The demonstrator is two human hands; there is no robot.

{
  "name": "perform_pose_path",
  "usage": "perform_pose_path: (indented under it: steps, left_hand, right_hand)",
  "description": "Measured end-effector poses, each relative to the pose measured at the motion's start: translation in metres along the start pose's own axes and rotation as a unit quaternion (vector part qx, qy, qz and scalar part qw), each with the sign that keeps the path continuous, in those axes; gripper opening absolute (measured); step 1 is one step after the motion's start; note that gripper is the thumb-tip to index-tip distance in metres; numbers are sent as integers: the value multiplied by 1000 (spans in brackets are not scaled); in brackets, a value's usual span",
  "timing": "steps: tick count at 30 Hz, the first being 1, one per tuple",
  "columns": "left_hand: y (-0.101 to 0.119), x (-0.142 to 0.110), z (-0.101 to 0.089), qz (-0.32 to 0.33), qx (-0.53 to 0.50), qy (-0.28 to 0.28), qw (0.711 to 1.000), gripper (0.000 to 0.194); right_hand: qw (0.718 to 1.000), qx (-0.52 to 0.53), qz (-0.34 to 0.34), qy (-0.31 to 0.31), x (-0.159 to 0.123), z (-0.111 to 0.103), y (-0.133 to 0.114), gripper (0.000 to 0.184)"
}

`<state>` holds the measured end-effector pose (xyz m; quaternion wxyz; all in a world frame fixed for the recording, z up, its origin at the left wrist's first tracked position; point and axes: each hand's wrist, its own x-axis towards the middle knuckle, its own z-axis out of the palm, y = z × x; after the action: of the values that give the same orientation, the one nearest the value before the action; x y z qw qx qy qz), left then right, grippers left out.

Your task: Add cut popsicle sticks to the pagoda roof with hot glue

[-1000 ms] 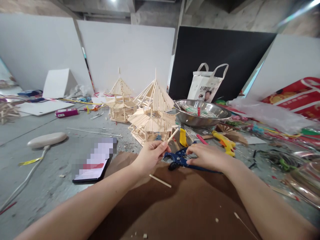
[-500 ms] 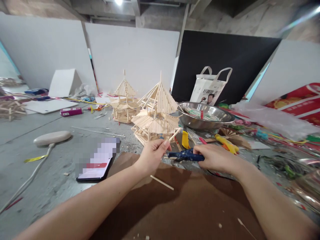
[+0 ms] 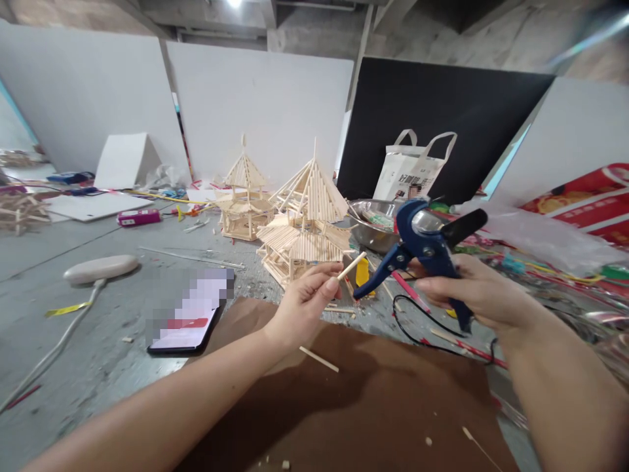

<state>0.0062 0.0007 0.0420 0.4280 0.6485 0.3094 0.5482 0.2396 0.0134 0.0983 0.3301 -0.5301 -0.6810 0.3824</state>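
While the stick points up and to the right out of the left hand, its near end is clamped between thumb and fingers, and its far end stands free just in front of the nearer model. Across from it, the right hand has the cutter, fingers and thumb wrapped round one handle, the other handle spread away toward the stick.

What has just changed is the cutter: a second ago it lay low by the paper, and now it is up and turned, its curved head at the top. Stick and tool are thus both in hand, though well short of touching, so no cut seems to be under way; I judge the tool is being settled in the grip. The left hand has hardly moved.

Below the left hand, a loose stick lies on the paper among small scraps. Between the hands and lower down are a pink pen-like thing and a looped black cable. Farther out, the phone lies to the left, the second model stands behind the first, and the bowl sits partly hidden by the cutter, with the bag behind
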Motion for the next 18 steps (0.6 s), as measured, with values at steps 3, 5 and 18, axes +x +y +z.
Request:
perform_pose_path:
  steps: [3, 5, 18]
  left_hand:
    - [-2, -1, 1, -35, -29, -15, 999, 26]
    - [-6, -3, 4, -67, -48, -23, 996, 26]
    - [-21, -7, 12, -133, -156, 37, 978, 30]
  right_hand:
    - [993, 116, 23, -8, 3, 15, 0, 14]
    - [980, 196, 13, 11, 5, 24, 0, 14]
    - [930, 353, -41, -96, 4, 69, -1, 48]
